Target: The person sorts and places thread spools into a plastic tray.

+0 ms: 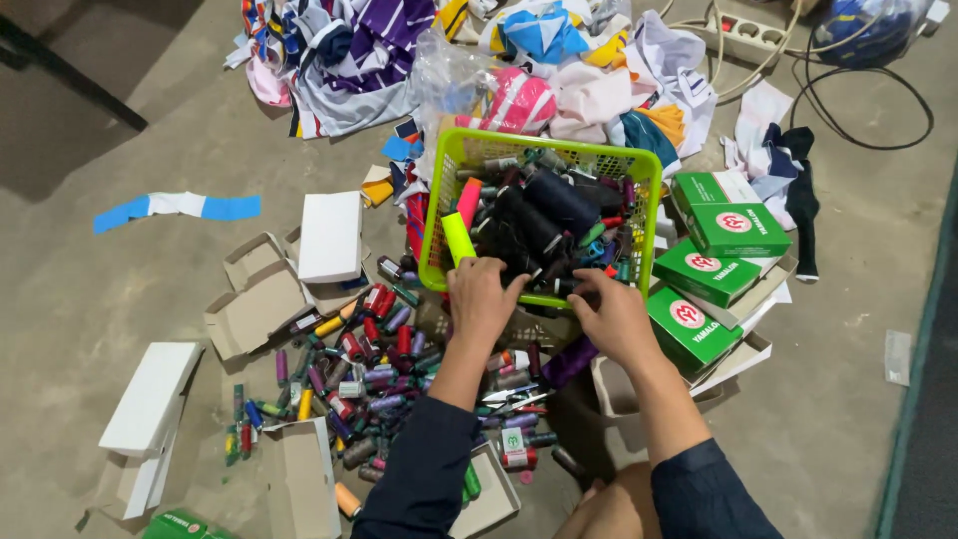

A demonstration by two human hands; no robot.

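Observation:
A lime-green plastic basket point(439, 210) stands on the floor, full of thread spools, mostly dark ones, with a neon yellow spool point(457, 238) near its left wall. My left hand point(481, 299) reaches over the basket's near rim, fingers curled into the dark spools. My right hand point(614, 317) rests at the same rim further right, fingertips among small spools. Whether either hand grips a spool is hidden by the fingers. Both forearms wear dark blue sleeves.
Several loose coloured thread spools point(369, 379) lie scattered left of my arms. Open cardboard boxes point(254, 299) and white lids point(331, 235) sit left. Green boxes point(714, 265) are stacked right. Fabric scraps point(539, 60), a power strip point(743, 30) and cables lie beyond.

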